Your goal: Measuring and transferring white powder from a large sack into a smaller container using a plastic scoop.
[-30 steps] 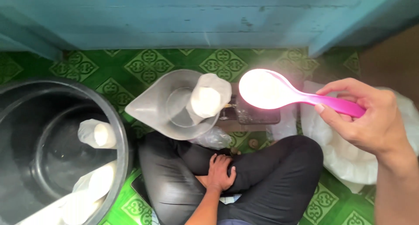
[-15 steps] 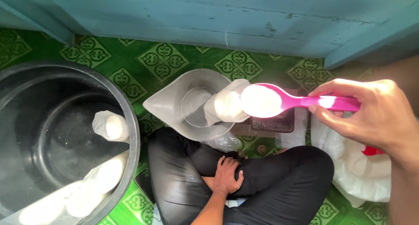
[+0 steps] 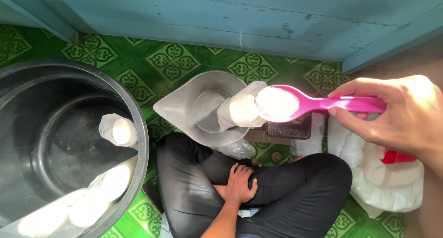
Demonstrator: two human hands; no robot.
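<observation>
The right hand (image 3: 397, 113) pinches the handle of a pink spoon (image 3: 318, 104) heaped with white grains — its bowl has come in from the right since a second ago and now hangs just beside the open plastic bag (image 3: 242, 111) propped in the grey jug (image 3: 203, 108). The left hand (image 3: 240, 182) stays loosely curled, holding nothing, on the crossed legs (image 3: 286, 196) below the jug, as before.

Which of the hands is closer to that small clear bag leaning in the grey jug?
The right hand: its pink spoon hovers at the bag. The left hand rests on the crossed legs, below the jug.
</observation>
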